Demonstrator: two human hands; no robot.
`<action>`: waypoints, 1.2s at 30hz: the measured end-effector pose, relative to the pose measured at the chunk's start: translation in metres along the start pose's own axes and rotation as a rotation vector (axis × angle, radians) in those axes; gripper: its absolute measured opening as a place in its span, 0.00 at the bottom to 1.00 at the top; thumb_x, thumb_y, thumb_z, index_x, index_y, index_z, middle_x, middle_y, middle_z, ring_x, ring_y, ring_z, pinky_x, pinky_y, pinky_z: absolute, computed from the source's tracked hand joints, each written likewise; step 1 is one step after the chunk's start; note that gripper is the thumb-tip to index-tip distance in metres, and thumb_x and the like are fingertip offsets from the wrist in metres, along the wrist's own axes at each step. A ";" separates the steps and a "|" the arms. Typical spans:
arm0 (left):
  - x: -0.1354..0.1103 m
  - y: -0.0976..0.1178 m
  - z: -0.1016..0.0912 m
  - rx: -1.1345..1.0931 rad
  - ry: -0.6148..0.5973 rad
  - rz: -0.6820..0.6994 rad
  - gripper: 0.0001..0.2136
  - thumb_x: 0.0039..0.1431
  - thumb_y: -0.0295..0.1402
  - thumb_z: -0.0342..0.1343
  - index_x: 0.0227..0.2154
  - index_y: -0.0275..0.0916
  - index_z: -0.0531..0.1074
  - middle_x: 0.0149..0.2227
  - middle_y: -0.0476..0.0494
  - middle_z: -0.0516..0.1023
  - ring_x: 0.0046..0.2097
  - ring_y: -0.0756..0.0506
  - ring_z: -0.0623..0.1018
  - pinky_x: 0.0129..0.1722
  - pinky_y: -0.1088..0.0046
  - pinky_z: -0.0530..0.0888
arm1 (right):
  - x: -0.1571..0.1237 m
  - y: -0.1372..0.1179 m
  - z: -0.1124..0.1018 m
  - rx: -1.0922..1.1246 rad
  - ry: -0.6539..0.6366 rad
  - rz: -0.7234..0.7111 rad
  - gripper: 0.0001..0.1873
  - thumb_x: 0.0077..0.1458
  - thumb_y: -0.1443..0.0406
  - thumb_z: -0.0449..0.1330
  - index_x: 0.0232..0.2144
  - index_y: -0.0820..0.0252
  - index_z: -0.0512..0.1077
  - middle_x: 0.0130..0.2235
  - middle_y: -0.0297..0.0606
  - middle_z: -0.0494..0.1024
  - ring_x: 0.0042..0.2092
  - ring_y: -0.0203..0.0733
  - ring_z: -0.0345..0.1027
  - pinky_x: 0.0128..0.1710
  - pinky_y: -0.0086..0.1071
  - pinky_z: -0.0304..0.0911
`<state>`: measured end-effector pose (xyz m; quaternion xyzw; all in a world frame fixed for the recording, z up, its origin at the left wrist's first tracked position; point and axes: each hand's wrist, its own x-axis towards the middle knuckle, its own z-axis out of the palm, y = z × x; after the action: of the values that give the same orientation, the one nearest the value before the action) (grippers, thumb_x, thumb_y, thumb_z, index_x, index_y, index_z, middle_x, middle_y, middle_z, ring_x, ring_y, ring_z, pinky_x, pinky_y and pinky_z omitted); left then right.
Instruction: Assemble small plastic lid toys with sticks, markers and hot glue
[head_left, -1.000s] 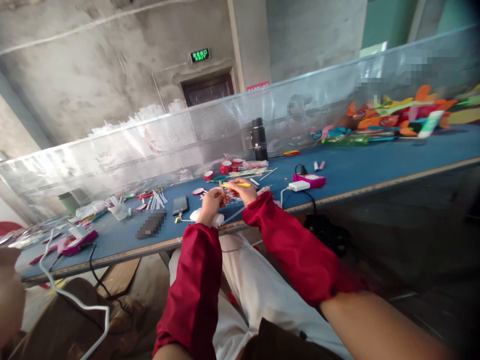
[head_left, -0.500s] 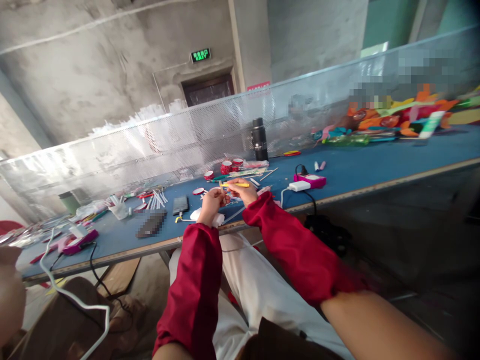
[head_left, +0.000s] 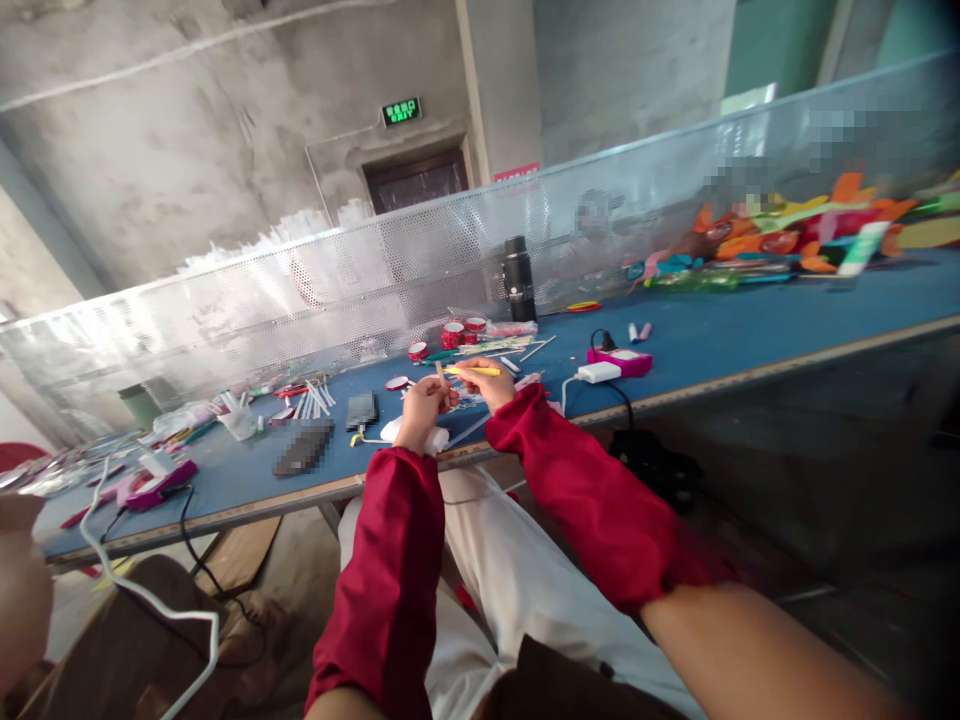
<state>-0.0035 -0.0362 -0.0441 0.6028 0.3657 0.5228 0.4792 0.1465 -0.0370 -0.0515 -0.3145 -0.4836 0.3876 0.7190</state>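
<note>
Both hands meet over the near edge of the blue table. My left hand is closed around a thin tan stick, which looks like wood and points upward out of the fingers. Pinched in my right hand is a slim yellow pen-like tool; its tip points left, close to the stick. Whether the tip touches the stick is too small to tell. Small pale pieces lie under and around the hands, partly hidden by them. A white object lies beneath my left wrist.
Red-and-white tape rolls and a black bottle stand behind the hands. To the right is a magenta power strip with a white charger. Leftward lie a phone, white sticks and a plastic cup. Another person sits far left.
The tan stick now stands a little higher and more upright in my left hand. My right hand and the yellow tool have barely moved.
</note>
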 end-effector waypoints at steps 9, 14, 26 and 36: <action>0.000 0.000 -0.001 -0.004 -0.011 0.010 0.01 0.59 0.26 0.59 0.32 0.36 0.75 0.26 0.47 0.79 0.26 0.50 0.78 0.29 0.76 0.72 | -0.004 -0.006 0.000 0.022 -0.029 0.021 0.17 0.40 0.54 0.71 0.31 0.57 0.78 0.26 0.32 0.77 0.27 0.34 0.66 0.27 0.29 0.61; 0.000 -0.001 -0.001 0.021 -0.036 0.020 0.01 0.59 0.26 0.60 0.32 0.36 0.74 0.26 0.46 0.79 0.27 0.50 0.77 0.30 0.76 0.72 | -0.002 -0.004 0.001 0.040 -0.039 0.022 0.18 0.39 0.55 0.72 0.32 0.56 0.77 0.25 0.30 0.76 0.26 0.33 0.66 0.26 0.28 0.62; -0.002 0.002 0.000 0.013 -0.033 0.004 0.01 0.58 0.25 0.59 0.33 0.36 0.75 0.25 0.46 0.79 0.26 0.50 0.77 0.29 0.77 0.72 | 0.001 0.001 0.000 0.008 -0.007 -0.008 0.16 0.40 0.54 0.72 0.27 0.57 0.75 0.21 0.28 0.71 0.24 0.32 0.62 0.23 0.27 0.59; -0.002 0.002 0.000 0.000 -0.005 -0.004 0.01 0.59 0.25 0.59 0.33 0.35 0.75 0.26 0.46 0.80 0.27 0.50 0.78 0.29 0.76 0.72 | -0.002 -0.002 0.001 -0.009 0.018 -0.009 0.16 0.41 0.53 0.70 0.28 0.56 0.74 0.24 0.30 0.75 0.25 0.34 0.64 0.26 0.30 0.61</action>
<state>-0.0039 -0.0385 -0.0425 0.6035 0.3657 0.5201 0.4812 0.1462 -0.0398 -0.0502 -0.3190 -0.4801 0.3793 0.7238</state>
